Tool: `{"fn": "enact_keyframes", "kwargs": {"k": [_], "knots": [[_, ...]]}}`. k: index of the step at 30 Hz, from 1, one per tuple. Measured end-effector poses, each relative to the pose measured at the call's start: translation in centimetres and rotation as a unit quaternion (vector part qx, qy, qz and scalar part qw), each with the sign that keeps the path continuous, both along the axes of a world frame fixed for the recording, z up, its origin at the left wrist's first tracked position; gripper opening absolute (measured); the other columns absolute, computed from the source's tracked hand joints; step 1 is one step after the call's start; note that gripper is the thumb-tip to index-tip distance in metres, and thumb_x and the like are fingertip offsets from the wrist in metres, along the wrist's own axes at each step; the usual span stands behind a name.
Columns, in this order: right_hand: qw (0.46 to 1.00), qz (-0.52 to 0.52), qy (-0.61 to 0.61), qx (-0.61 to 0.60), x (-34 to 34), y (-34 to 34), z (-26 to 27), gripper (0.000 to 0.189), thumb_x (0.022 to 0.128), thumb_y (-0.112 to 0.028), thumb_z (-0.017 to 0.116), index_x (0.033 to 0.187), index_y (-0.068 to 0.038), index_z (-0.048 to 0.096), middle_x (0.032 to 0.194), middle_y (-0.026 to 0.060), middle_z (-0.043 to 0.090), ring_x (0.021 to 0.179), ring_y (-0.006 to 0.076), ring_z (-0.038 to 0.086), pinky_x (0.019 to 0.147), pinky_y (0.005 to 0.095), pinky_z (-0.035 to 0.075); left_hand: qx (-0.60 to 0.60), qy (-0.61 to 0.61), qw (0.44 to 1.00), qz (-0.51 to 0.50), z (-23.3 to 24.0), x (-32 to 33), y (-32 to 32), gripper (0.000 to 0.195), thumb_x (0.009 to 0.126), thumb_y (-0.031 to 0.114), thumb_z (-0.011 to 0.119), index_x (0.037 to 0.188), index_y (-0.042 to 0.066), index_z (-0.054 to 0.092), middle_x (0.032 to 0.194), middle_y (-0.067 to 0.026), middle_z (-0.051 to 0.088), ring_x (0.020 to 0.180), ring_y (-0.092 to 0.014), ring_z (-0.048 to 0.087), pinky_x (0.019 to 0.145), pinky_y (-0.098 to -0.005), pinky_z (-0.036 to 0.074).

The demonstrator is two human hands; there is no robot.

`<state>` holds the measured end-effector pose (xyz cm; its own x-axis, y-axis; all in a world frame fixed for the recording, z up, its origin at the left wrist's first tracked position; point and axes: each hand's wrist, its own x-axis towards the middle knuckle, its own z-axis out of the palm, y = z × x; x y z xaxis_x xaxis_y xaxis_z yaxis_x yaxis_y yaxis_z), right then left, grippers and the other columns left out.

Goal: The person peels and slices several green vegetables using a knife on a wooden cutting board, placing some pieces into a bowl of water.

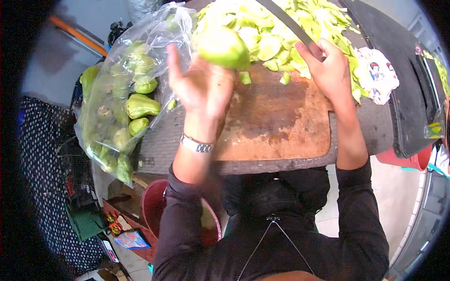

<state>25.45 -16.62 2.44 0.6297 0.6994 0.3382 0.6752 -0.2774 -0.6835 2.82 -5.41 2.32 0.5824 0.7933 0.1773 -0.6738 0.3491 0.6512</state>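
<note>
A pale green peeled chayote (225, 49) rests on the fingers of my left hand (202, 84). That hand is palm up, blurred, with the thumb spread away from the chayote. My right hand (330, 66) grips a knife (286, 21), whose dark blade points up and to the left past the frame's top edge. Below both hands lies a worn wooden cutting board (277, 119). A large heap of thin chayote slices (270, 45) covers the board's far end and spreads beyond it. Two small green scraps (245, 78) sit near the heap.
On the left, a clear plastic bag (116, 80) holds several whole chayotes (140, 106). A printed cloth (376, 75) lies to the right, beside a black padded surface (393, 38). Under the table's left side stands a dark red bucket (154, 196); another red container (407, 159) is at right.
</note>
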Motion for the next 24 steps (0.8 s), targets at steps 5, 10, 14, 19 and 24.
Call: {"fn": "enact_keyframes", "kwargs": {"k": [5,10,14,19,24], "knots": [[1.000,-0.002,-0.001,0.003,0.4,0.2,0.3,0.052,0.086,-0.054,0.079,0.083,-0.003,0.067,0.074,0.0163,0.069,0.071,0.0347,0.068,0.068,0.0418,0.053,-0.212,0.017,0.969,-0.128,0.1,-2.0,2.6,0.074,0.102,0.059,0.054,0.144,-0.002,0.047,0.142,-0.0301,0.057,0.128,-0.051,0.058,0.111,-0.0629,0.046],[1.000,0.021,0.010,-0.001,-0.7,0.0,0.4,0.049,0.085,-0.051,0.082,0.087,-0.004,0.069,0.076,0.0146,0.071,0.072,0.0323,0.070,0.068,0.0412,0.054,-0.176,0.008,0.977,-0.123,-1.3,-0.6,2.4,0.050,0.099,0.027,0.067,0.137,-0.002,0.051,0.128,-0.0244,0.064,0.116,-0.046,0.066,0.092,-0.0505,0.064],[0.996,0.070,-0.016,0.049,-1.9,-0.4,0.1,0.050,0.088,-0.044,0.083,0.079,-0.002,0.058,0.064,0.0066,0.057,0.060,0.0165,0.051,0.060,0.0331,0.044,-0.191,0.014,0.976,-0.100,-1.6,-0.2,2.7,0.048,0.099,0.025,0.065,0.138,0.000,0.051,0.130,-0.0209,0.064,0.116,-0.043,0.066,0.094,-0.0539,0.063],[0.989,0.129,-0.023,0.067,-3.1,-0.4,0.0,0.055,0.084,-0.054,0.084,0.083,-0.003,0.062,0.068,0.0116,0.066,0.062,0.0210,0.066,0.061,0.0351,0.051,-0.167,0.069,0.980,-0.084,0.2,1.4,1.3,0.047,0.100,0.031,0.063,0.137,0.003,0.052,0.128,-0.0168,0.066,0.115,-0.037,0.066,0.097,-0.0558,0.058],[0.978,0.183,-0.085,0.060,-4.0,-1.2,0.1,0.070,0.078,-0.070,0.081,0.088,-0.004,0.061,0.066,0.0165,0.064,0.063,0.0343,0.069,0.061,0.0432,0.054,-0.117,0.115,0.986,-0.036,0.4,4.6,-0.5,0.044,0.102,0.035,0.062,0.134,0.005,0.060,0.125,-0.0149,0.068,0.108,-0.030,0.070,0.095,-0.0456,0.059]]}}
